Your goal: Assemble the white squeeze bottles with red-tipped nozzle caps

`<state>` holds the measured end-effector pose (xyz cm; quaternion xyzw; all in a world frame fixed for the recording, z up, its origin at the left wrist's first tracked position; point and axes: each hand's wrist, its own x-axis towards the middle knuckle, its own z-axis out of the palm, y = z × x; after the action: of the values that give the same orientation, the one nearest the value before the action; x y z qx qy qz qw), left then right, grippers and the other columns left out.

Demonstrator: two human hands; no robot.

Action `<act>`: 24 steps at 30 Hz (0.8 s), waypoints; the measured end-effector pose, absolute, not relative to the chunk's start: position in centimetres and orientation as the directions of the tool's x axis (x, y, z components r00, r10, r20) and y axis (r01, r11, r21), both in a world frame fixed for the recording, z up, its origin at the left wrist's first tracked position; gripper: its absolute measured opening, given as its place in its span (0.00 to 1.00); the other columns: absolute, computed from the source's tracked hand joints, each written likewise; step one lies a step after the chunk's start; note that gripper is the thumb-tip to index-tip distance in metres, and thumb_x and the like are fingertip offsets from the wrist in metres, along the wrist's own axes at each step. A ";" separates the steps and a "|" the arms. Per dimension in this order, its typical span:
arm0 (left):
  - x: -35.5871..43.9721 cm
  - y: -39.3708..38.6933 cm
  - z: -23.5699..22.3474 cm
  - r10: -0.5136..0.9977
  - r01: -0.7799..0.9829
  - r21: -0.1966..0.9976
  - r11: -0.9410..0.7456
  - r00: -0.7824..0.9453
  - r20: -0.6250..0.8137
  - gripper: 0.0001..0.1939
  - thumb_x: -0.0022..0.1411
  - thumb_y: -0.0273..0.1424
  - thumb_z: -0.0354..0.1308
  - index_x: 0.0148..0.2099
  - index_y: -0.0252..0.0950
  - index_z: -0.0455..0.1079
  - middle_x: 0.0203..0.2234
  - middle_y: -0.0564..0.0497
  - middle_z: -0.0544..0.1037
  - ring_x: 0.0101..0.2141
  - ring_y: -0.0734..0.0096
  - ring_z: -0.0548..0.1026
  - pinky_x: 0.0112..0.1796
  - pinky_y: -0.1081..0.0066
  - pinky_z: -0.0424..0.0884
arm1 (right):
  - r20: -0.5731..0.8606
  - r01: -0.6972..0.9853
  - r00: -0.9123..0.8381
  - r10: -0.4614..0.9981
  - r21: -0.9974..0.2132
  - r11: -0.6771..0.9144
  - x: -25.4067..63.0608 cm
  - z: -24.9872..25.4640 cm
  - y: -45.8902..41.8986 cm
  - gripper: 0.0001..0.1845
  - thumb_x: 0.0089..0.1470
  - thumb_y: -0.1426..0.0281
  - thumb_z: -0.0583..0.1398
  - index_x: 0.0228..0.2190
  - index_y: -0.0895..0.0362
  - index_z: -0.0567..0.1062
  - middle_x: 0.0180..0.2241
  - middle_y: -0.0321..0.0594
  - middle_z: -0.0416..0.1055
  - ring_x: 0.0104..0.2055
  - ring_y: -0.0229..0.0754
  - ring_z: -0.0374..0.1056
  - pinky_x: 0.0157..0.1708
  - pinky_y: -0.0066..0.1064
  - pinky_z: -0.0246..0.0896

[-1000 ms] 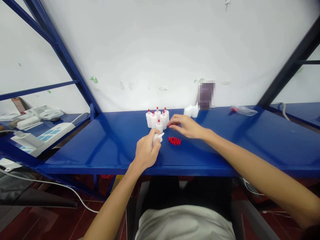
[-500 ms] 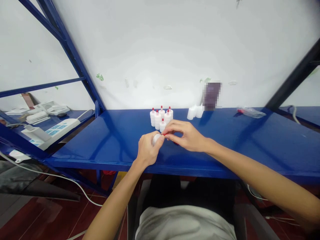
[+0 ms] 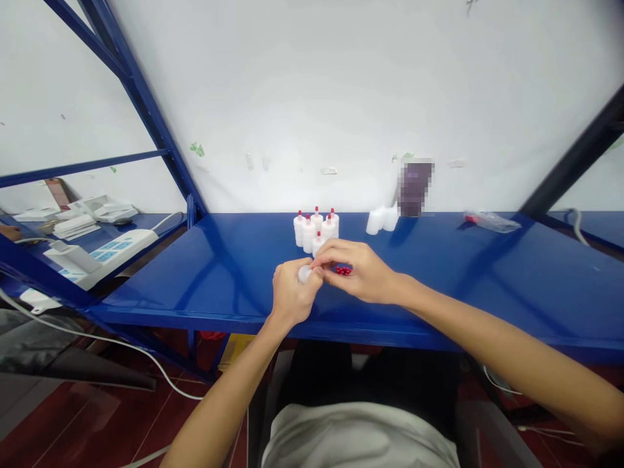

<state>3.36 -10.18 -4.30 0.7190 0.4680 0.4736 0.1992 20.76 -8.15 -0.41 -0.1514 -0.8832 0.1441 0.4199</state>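
My left hand (image 3: 295, 292) is wrapped round a white plastic bottle (image 3: 304, 273), whose pale rounded end shows between thumb and fingers. At the bottle's tip, the fingertips of my right hand (image 3: 361, 270) are pinched together on a small red cap, which is now hidden by the fingers. Several loose red caps (image 3: 344, 270) lie on the blue table, seen through the gap under my right hand. Just beyond both hands stands a group of white bottles (image 3: 307, 235) with red caps on their nozzles, upright and close together.
White bottles without red caps (image 3: 374, 221) stand further back to the right, beside a pixelated dark object (image 3: 415, 187) at the wall. A clear plastic bag (image 3: 492, 221) with something red lies at the right. A power strip (image 3: 121, 250) rests at left, beyond the blue frame.
My right fingers have closed over the bottle's tip, covering the red cap that showed between them. The loose red caps on the table have come into sight under my right hand.
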 end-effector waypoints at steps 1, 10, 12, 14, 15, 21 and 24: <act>3.4 -10.1 -4.4 0.860 0.471 0.735 -0.488 0.112 0.499 0.25 0.64 0.49 0.46 0.22 0.36 0.59 0.17 0.55 0.60 0.22 0.75 0.58 0.26 0.71 0.55 | 0.689 0.151 -0.595 0.413 -0.410 0.900 20.8 -0.3 -8.1 0.06 0.61 0.73 0.58 0.38 0.57 0.77 0.36 0.41 0.74 0.35 0.38 0.70 0.35 0.32 0.70; 2.0 -8.9 -3.8 0.918 0.361 0.849 -0.386 0.066 0.390 0.24 0.70 0.41 0.39 0.26 0.36 0.65 0.19 0.53 0.68 0.24 0.71 0.67 0.29 0.71 0.62 | 0.629 0.524 -0.371 0.683 -0.466 0.713 22.5 2.4 -3.0 0.06 0.57 0.73 0.59 0.35 0.57 0.78 0.35 0.43 0.73 0.33 0.41 0.69 0.38 0.38 0.66; 1.9 -8.7 -3.8 0.923 0.345 0.860 -0.376 0.051 0.382 0.24 0.70 0.41 0.39 0.26 0.36 0.65 0.19 0.53 0.67 0.23 0.71 0.67 0.28 0.71 0.62 | 0.616 0.620 -0.399 0.679 -0.363 0.695 22.0 2.3 -1.6 0.08 0.55 0.76 0.58 0.34 0.58 0.78 0.35 0.43 0.73 0.33 0.41 0.67 0.39 0.38 0.64; 1.9 -8.7 -4.0 0.919 0.355 0.854 -0.380 0.043 0.391 0.24 0.70 0.42 0.40 0.26 0.36 0.65 0.19 0.53 0.67 0.24 0.71 0.66 0.28 0.71 0.62 | 0.589 0.650 -0.441 0.678 -0.312 0.693 21.2 1.9 -0.7 0.11 0.54 0.79 0.57 0.33 0.58 0.78 0.34 0.43 0.73 0.33 0.41 0.66 0.39 0.37 0.63; 1.9 -8.8 -4.0 0.917 0.360 0.850 -0.385 0.045 0.397 0.24 0.70 0.42 0.41 0.26 0.36 0.65 0.19 0.53 0.68 0.24 0.71 0.66 0.28 0.71 0.62 | 0.578 0.656 -0.458 0.676 -0.294 0.695 20.8 1.6 -0.4 0.12 0.53 0.80 0.56 0.33 0.59 0.78 0.34 0.44 0.73 0.34 0.42 0.66 0.39 0.36 0.62; 2.0 -8.8 -4.1 0.922 0.349 0.858 -0.376 0.046 0.385 0.25 0.70 0.43 0.42 0.26 0.36 0.65 0.19 0.53 0.67 0.24 0.71 0.66 0.29 0.71 0.62 | 0.538 0.686 -0.496 0.682 -0.238 0.687 20.0 0.5 0.2 0.14 0.53 0.81 0.54 0.32 0.61 0.79 0.31 0.45 0.72 0.34 0.43 0.66 0.38 0.36 0.60; 2.2 -8.7 -4.3 0.931 0.340 0.872 -0.352 0.033 0.363 0.25 0.70 0.44 0.42 0.25 0.36 0.65 0.18 0.54 0.67 0.23 0.72 0.66 0.28 0.71 0.62 | 0.536 0.681 -0.489 0.688 -0.259 0.686 20.3 0.6 -0.1 0.14 0.52 0.80 0.55 0.36 0.61 0.80 0.31 0.45 0.72 0.34 0.44 0.67 0.39 0.38 0.61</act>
<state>2.19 -8.66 -4.27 0.6546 0.4856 0.4977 0.2967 20.26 -0.12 0.59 -0.3965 -0.8629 0.0060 0.3133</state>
